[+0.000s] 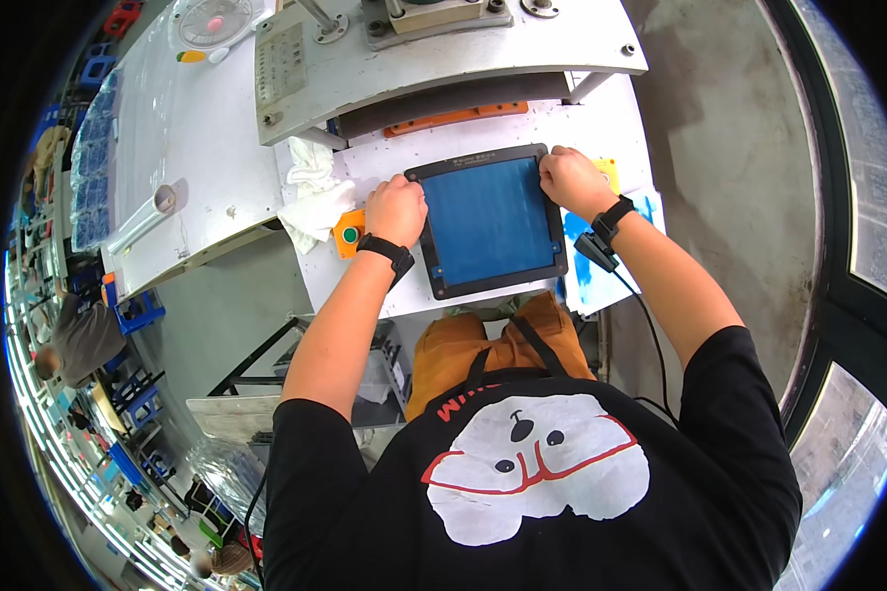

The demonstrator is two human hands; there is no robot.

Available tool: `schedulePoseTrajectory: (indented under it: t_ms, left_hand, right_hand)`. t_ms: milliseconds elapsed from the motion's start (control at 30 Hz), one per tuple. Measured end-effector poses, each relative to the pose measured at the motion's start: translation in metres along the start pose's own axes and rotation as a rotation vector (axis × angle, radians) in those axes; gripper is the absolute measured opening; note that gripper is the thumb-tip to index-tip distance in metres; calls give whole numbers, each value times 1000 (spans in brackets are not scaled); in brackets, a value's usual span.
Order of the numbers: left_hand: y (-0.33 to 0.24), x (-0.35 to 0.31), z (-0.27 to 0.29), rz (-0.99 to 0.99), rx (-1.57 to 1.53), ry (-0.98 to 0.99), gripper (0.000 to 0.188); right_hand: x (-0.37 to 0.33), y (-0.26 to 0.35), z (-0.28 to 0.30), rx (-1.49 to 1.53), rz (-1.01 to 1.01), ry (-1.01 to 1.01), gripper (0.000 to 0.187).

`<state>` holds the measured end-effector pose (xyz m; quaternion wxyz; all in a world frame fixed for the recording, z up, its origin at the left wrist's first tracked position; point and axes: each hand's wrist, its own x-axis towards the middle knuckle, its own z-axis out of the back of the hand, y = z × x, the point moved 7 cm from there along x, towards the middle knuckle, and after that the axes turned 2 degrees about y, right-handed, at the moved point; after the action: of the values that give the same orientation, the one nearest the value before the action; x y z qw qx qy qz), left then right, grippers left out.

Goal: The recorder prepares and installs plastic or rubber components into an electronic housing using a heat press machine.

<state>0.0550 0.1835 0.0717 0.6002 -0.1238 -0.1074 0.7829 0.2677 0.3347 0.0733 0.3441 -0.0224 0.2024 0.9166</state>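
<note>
A flat black frame (431, 258) with a blue panel (488, 222) inside it lies between my hands, over the white worktop at the front of a press-like machine. My left hand (396, 210) is closed at the frame's left edge, near its upper left corner. At the upper right corner my right hand (574, 182) grips the frame, with its fingers curled. Both wrists wear black bands, and a small dark device on a cable hangs by the right one. The undersides of the frame and my fingertips are hidden.
Above stands the grey machine plate (443, 49) on posts, with an orange bar (455, 118) beneath it. An orange box with a green button (349, 234) and white cloths (310, 197) sit left of the frame. A blue-stained sheet (601, 276) lies right. A clear roll (146, 217) rests on the left table.
</note>
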Motion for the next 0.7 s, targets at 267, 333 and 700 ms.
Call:
schedulePoseTrajectory:
  t_ms: [267, 333, 700]
  left_hand:
    - [1, -11, 7, 81, 37, 12, 9]
    - [-1, -33, 21, 50, -245, -125, 13]
    - [-30, -127, -21, 73, -374, -78, 12]
  right_hand:
    - [-11, -1, 6, 45, 39, -114, 7]
    - [-33, -2, 12, 106, 11, -83, 6]
    - [-120, 16, -15, 185, 45, -26, 5]
